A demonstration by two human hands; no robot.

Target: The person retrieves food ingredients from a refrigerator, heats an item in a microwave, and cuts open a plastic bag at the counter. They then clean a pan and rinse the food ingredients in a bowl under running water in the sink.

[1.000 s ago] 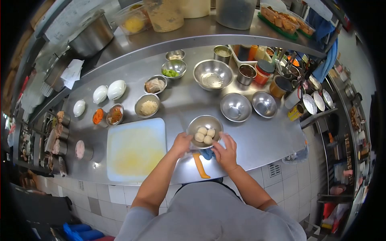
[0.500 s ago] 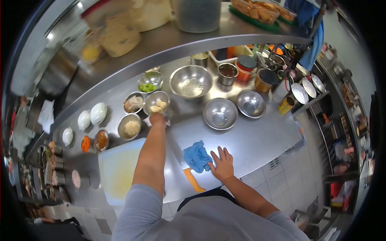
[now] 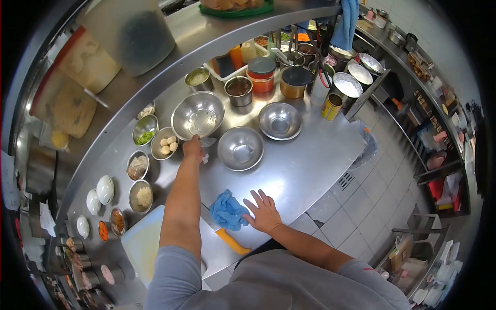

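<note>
Looking down through the head camera, I see a steel table (image 3: 305, 168) and two bare hands. The left hand (image 3: 192, 148) reaches far forward to the near rim of the big bowl (image 3: 185, 107), which has pale residue in its bottom. Its fingertips seem to be at the rim, but the back of the hand hides them, so I cannot tell how far they are closed or whether they grip. A white scrap (image 3: 205, 158) shows right beside this hand; I cannot tell whether it is held.

The right hand (image 3: 265, 214) lies palm down near the table's front edge, fingers spread wide and holding nothing, its thumb right by the blue cloth (image 3: 228, 210). An orange handle (image 3: 232, 242) lies just beyond the cloth, toward the body.

As for progress, four pale balls (image 3: 165, 150) sit in a small bowl (image 3: 155, 150) just left of the big bowl, set down with no hand on them. The big bowl stands on the table, so I judge that the reach is made but nothing is lifted. Two plain bowls (image 3: 226, 149) stand to its right. Leftward, greens (image 3: 145, 138), what looks like meat (image 3: 138, 167) and pale mince (image 3: 144, 196) sit in bowls of their own, untouched by either hand
</note>
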